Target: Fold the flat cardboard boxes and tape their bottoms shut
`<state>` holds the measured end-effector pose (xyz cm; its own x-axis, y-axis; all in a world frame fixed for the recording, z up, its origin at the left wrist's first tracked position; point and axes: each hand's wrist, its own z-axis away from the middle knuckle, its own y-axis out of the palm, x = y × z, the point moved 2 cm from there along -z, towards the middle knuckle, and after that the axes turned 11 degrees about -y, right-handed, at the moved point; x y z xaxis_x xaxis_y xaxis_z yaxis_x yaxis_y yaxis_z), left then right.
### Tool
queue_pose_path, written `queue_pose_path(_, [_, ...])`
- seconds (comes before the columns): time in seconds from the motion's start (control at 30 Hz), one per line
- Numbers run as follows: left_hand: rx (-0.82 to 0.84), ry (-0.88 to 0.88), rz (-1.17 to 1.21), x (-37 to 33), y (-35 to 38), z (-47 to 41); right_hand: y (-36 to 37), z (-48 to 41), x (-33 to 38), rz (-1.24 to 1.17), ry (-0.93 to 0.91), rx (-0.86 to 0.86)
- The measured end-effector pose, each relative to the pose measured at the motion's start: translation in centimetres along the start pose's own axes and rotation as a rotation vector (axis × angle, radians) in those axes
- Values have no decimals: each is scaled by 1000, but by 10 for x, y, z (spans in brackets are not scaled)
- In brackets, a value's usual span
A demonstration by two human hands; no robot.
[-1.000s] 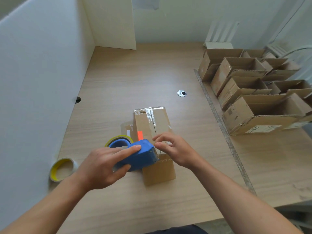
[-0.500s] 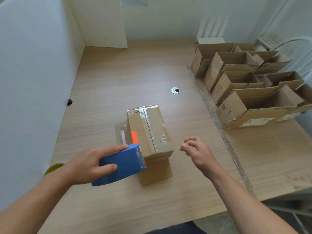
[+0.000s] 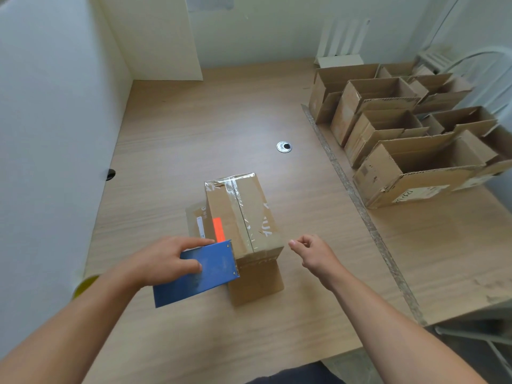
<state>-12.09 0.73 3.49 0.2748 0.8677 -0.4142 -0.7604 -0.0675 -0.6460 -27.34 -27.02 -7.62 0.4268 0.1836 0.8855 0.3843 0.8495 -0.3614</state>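
Two hands reached over the counter. The left hand gripped a blue dispenser, fingers clasping its body, beside the box. The box stood mid-counter, seam taped clear. The right hand hovered just beside it, fingers loosely curled, empty.

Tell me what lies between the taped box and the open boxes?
In the head view, just bare table and a grey strip crossing it, between the taped box and the open boxes.
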Motion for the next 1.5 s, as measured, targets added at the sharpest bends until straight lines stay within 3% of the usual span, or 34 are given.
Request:
queue_pose_path(0.2, [17,-72,-44,-1,1,-8,11,-3,1,38,11,18])
queue_pose_path(0.4, [56,-139,-57,-4,1,-12,18,-5,-1,12,140,75])
queue_pose_path(0.57, [56,-146,-80,-6,1,-17,14,-6,-1,120,155,-13])
queue_pose_path(0.67, [61,-145,-106,-9,2,-19,15,-3,7,210,64,-23])
queue_pose_path(0.9, [83,-132,-105,-9,0,-22,23,7,15,-113,146,61])
queue_pose_path(1.03, [92,-142,-100,-9,1,-21,29,6,13,-165,141,-16])
queue_pose_path(1.1, [90,-144,-91,-8,1,-21,30,6,15,-33,66,-27])
queue_pose_path(1.3, [76,-141,-39,-3,2,-19,39,-1,20,815,-438,-56])
queue_pose_path(1.4, [65,-132,3,3,5,-19,47,-20,29,1036,-835,174])
queue_pose_path(1.5, [56,-138,43,4,6,-16,45,-36,26,1127,-1014,356])
